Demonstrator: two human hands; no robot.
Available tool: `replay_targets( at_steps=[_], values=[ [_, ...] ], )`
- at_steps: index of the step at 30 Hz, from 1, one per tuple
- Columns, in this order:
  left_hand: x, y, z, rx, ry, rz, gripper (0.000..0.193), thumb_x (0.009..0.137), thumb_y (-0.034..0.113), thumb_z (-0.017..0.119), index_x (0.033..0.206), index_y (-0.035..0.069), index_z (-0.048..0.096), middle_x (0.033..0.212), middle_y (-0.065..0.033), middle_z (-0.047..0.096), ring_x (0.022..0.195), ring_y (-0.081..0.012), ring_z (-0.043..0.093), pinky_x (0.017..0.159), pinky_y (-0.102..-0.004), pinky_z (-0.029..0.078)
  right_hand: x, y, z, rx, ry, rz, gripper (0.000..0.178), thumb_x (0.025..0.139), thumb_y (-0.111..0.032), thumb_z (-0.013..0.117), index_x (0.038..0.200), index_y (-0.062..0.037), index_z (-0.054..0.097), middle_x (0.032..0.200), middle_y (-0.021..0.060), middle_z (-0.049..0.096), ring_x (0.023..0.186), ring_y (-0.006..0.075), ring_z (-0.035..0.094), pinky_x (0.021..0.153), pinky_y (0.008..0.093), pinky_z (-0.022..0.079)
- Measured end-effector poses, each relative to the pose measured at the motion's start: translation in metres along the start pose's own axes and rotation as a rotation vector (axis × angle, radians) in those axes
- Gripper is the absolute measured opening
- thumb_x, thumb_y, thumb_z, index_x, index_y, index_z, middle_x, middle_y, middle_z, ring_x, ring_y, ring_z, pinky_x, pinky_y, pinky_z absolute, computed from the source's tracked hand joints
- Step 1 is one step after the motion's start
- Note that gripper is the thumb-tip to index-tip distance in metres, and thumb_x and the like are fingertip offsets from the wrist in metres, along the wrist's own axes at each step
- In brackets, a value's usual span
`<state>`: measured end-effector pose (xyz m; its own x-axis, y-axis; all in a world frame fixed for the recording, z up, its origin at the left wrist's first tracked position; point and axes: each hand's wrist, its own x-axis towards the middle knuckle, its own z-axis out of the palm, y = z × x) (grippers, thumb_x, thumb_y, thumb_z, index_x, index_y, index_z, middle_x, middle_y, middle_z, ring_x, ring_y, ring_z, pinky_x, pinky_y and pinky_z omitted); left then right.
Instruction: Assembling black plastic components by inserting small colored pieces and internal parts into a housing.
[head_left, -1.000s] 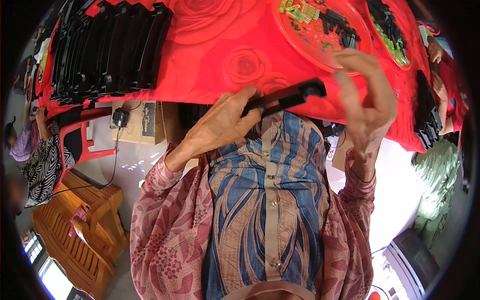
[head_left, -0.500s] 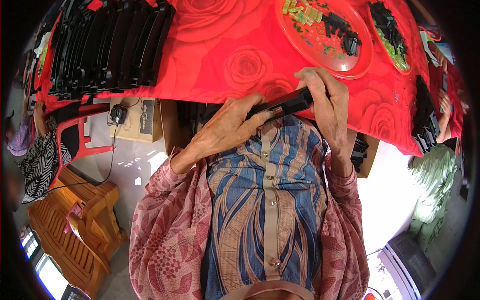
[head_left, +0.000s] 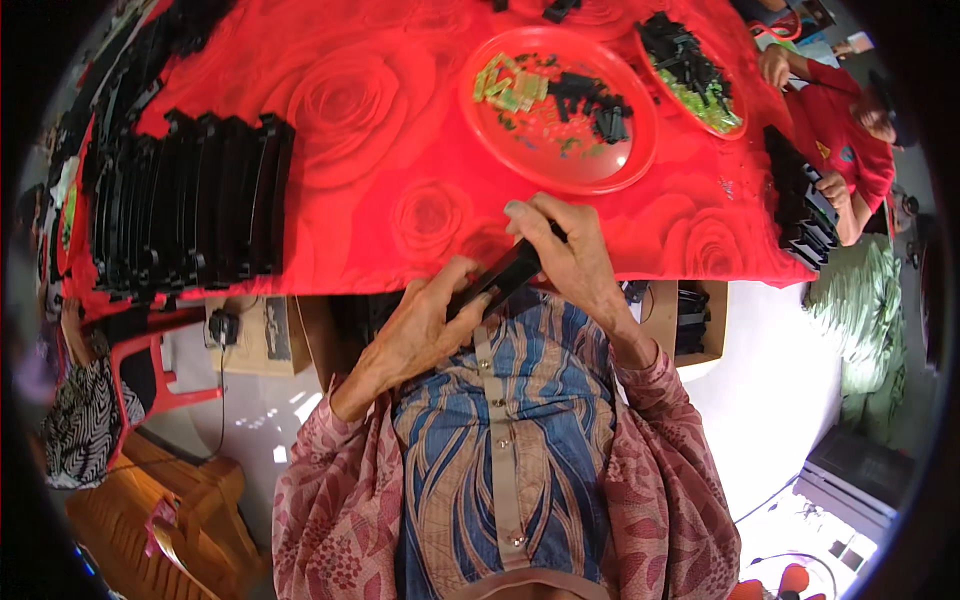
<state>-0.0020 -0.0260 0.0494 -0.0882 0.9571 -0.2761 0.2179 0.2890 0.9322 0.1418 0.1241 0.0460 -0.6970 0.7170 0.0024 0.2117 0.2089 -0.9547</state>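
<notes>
Where the desk (head_left: 400,200) shows, it is covered by a red cloth printed with large roses, and its near edge runs just above the person's lap. A row of black curved parts (head_left: 190,205) stands on edge at the left of the desk. A round red tray (head_left: 640,150) holds small green and black pieces, and a second red tray (head_left: 735,125) sits beyond it to the right. Another person in a red sleeve (head_left: 835,130) works at the far right corner beside a stack of black parts (head_left: 800,215). Below the desk lie a pale floor, a red chair (head_left: 150,370) and a wooden bench (head_left: 150,500).

A long, narrow black strip (head_left: 500,280) is held at the desk's near edge, slanting up to the right. The left hand (head_left: 415,335) grips its lower end, fingers curled under and thumb on top. The right hand (head_left: 570,260) closes over its upper end, fingers pressed together across it. The strip looks flat, dark and slightly glossy; its upper end is hidden under the right hand.
</notes>
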Motion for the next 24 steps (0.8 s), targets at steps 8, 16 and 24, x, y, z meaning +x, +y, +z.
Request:
replay_targets(
  at_steps=[8,16,24],
  values=[
    [-0.003,-0.011,-0.002,-0.107,-0.059,0.043,0.032,0.092,0.002,0.049,0.123,-0.005,0.045,0.085,-0.0166,0.063,0.067,-0.0162,0.061,0.061,-0.0304,0.048,0.003,0.013,0.005,0.053,0.000,-0.069,0.034,0.096,-0.025,0.063,0.078,0.0035,0.064,0.060,-0.0017,0.049,0.059,0.0038,0.042,0.050,0.0252,0.033],
    [0.001,-0.004,0.004,-0.063,-0.002,0.015,0.036,0.089,-0.001,0.052,0.124,-0.006,0.045,0.086,-0.0171,0.065,0.067,-0.0170,0.064,0.062,-0.0310,0.051,0.004,0.020,-0.001,0.069,0.031,-0.127,0.029,0.095,-0.022,0.063,0.081,0.0033,0.065,0.060,0.0004,0.053,0.060,0.0043,0.045,0.051,0.0261,0.036],
    [0.013,-0.014,0.018,-0.311,-0.003,0.105,0.051,0.089,-0.001,0.052,0.139,-0.004,0.040,0.105,-0.0147,0.063,0.081,-0.0146,0.064,0.074,-0.0286,0.052,0.011,0.010,-0.017,0.071,0.077,-0.127,0.033,0.094,-0.024,0.064,0.075,0.0023,0.063,0.056,-0.0022,0.048,0.054,0.0034,0.041,0.047,0.0246,0.030]
  ],
)
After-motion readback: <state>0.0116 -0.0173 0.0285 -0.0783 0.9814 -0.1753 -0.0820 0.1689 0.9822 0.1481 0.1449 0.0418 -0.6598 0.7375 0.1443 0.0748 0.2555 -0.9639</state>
